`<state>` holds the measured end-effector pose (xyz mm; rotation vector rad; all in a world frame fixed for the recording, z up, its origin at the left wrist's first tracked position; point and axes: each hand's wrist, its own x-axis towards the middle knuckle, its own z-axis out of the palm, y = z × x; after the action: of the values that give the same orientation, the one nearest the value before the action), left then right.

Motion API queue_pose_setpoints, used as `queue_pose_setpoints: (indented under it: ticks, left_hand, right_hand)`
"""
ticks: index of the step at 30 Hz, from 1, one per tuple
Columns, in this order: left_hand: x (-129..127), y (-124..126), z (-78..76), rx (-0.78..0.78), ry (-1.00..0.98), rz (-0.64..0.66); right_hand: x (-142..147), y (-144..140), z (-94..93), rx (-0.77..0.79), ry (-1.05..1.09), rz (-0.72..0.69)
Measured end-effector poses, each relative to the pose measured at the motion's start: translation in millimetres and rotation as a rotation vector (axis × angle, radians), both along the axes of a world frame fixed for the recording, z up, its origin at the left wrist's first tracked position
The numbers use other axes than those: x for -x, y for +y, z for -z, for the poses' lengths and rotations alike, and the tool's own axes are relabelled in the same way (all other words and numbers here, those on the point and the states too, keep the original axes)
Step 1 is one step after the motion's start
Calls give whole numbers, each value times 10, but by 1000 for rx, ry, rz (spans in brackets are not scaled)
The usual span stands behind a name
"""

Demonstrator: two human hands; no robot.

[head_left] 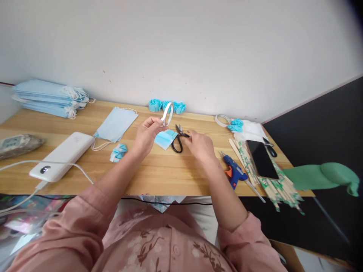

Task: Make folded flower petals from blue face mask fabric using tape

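Observation:
My left hand (pixel 147 135) pinches a narrow roll of white tape (pixel 168 114) upright above the table. My right hand (pixel 200 145) has its fingers closed on one black handle of a pair of scissors (pixel 178 144); the blades point away, toward the wall, and the other handle loop shows. Just left of the scissors lies a blue piece of face mask fabric (pixel 166 139). Behind the tape roll, several blue fabric flowers (pixel 155 105) stand in a row by the wall. A small folded blue piece (pixel 118 152) rests left of my left forearm.
At the left are a stack of face masks (pixel 48 97), loose masks (pixel 117 122) and a white power bank (pixel 62 156) with a cable. Right of my arm lie a blue glue gun (pixel 234 170), a phone (pixel 261 158) on wrapped chopsticks (pixel 279 188), and another tape roll (pixel 222 120).

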<state>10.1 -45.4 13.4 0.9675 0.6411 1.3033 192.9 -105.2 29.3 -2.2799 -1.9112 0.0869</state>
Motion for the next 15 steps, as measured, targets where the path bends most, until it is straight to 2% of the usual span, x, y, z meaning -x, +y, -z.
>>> queue_pose_setpoints:
  ticks: [4, 6, 9, 12, 15]
  left_hand:
    - [15, 17, 20, -25, -12, 20]
    - [25, 40, 39, -37, -23, 40]
    - [44, 73, 51, -26, -43, 72]
    - [58, 79, 34, -23, -42, 103]
    - [62, 57, 4, -6, -46, 127]
  right_hand:
    - [167, -29, 38, 116, -175, -75]
    - [162, -10, 60, 124, -159, -57]
    - [10, 31, 68, 102, -51, 43]
    - [-217, 41, 42, 17, 224, 146]
    - [-351, -42, -9, -101, 840, 125]
